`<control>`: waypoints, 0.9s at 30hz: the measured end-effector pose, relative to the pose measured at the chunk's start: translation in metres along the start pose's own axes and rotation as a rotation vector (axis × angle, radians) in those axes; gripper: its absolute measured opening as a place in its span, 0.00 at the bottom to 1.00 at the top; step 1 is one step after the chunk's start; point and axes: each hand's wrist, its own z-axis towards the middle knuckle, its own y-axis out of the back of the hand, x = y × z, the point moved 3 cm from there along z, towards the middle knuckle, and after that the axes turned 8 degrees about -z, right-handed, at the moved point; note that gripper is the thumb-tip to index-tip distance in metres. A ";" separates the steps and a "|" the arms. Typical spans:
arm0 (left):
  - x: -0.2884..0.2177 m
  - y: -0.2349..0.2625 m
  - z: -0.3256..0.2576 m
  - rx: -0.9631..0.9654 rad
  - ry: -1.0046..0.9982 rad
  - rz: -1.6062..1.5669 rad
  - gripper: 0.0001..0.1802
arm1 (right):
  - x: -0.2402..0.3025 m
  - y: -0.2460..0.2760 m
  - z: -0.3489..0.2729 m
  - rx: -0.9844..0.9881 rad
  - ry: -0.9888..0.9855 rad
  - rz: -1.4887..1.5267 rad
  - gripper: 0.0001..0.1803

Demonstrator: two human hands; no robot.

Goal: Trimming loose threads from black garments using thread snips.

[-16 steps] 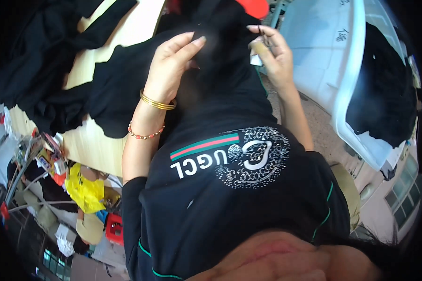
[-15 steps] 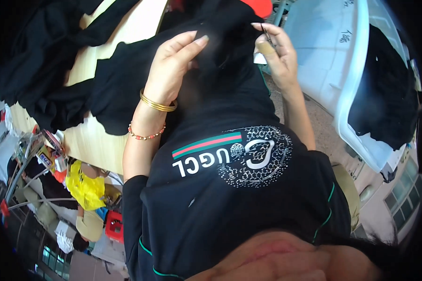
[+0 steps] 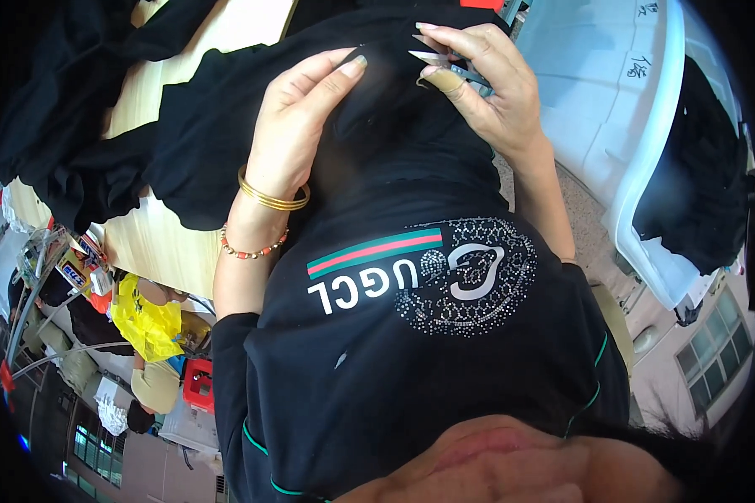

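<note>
Black cloth (image 3: 403, 138) lies across my lap and runs up onto the table at the left. My left hand (image 3: 298, 109), with gold bangles and a beaded bracelet at the wrist, is closed in a pinch on the cloth; the exact fold between thumb and forefinger is hard to make out. Facing it from the right, my right hand (image 3: 491, 84) holds small thread snips (image 3: 432, 59), their pointed blades apart and aimed toward the left fingertips. A tan wrap covers the right thumb. The blades are over the cloth, a short gap from my left hand.
A pale wooden table (image 3: 164, 251) stands at the left, with more black cloth (image 3: 46, 151) heaped on it. To the right is a large translucent bin (image 3: 591, 109) with a dark cloth pile (image 3: 688, 184). A yellow bag (image 3: 147, 318) and red stool (image 3: 199, 384) are at lower left.
My right hand has come nearer and turned, so the snips now point left with their blades showing. My left hand has shifted slightly left, still pinched.
</note>
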 end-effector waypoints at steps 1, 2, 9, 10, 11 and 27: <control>0.001 0.001 0.000 -0.006 -0.003 -0.007 0.14 | -0.001 -0.002 -0.001 0.005 0.001 0.002 0.22; 0.002 0.001 0.000 -0.011 -0.005 -0.013 0.14 | -0.002 -0.003 -0.001 0.008 0.027 -0.025 0.23; 0.001 -0.004 0.001 0.017 0.020 -0.043 0.14 | 0.007 -0.008 0.001 0.121 -0.040 -0.033 0.24; 0.001 -0.004 0.002 0.023 0.009 -0.031 0.13 | 0.008 -0.008 0.004 0.122 -0.041 -0.035 0.24; 0.000 -0.004 0.002 0.030 -0.002 -0.019 0.13 | 0.010 -0.007 0.008 0.114 -0.021 0.012 0.24; -0.038 -0.051 -0.013 0.264 -0.220 0.244 0.11 | 0.003 0.012 0.011 0.304 -0.215 0.532 0.12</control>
